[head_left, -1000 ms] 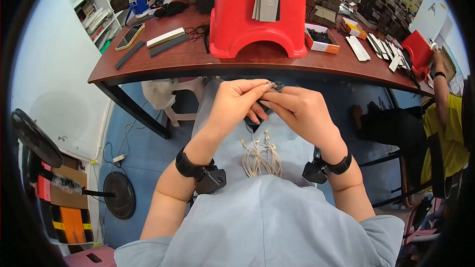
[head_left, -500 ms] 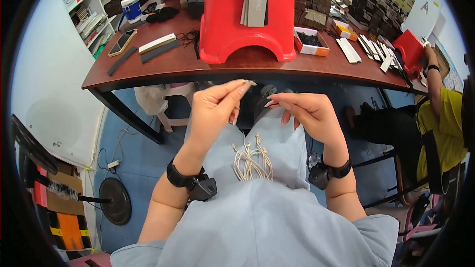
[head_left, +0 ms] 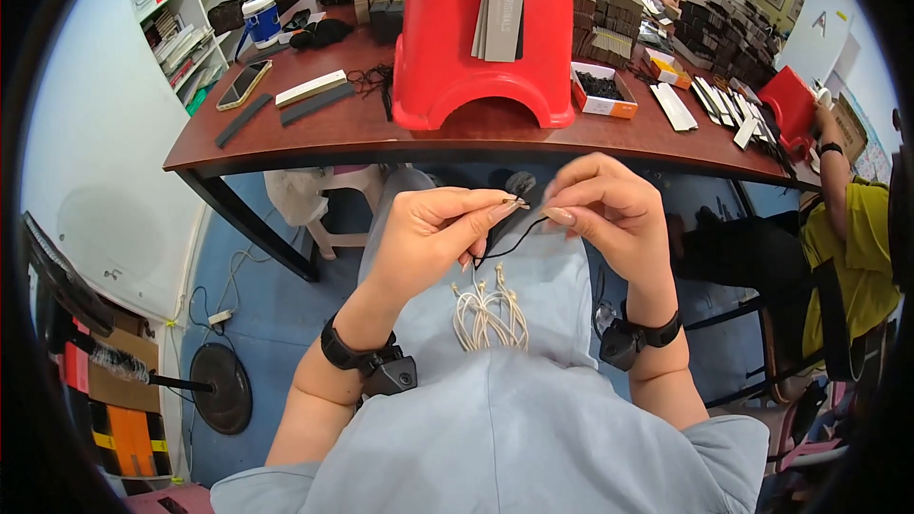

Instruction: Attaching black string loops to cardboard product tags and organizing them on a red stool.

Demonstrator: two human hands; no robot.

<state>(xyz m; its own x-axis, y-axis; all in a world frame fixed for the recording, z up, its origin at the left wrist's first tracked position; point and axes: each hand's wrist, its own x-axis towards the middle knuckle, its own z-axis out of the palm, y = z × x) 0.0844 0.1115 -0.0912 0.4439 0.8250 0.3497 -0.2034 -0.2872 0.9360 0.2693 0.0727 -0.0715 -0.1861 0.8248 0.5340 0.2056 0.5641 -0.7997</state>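
A thin black cord loops between my two hands above my lap. My left hand pinches it between thumb and forefinger, with a short dark end showing at the fingertips. Thumb and fingers of my right hand are closed on the other stretch of the cord; its upper fingers are slightly blurred. Beyond my hands, an upturned red plastic stool stands at the table's near edge. Several grey hang tags lean against its face. Cream drawstrings of my grey clothing lie below the hands.
On the brown table are a phone, dark and white strips, a box of small black pieces and stacked tags. At right a person in a yellow top reaches toward another red stool.
The black cord now shows stretched between my hands. My right hand has risen slightly and shifted right; my left hand has moved a little right and down.
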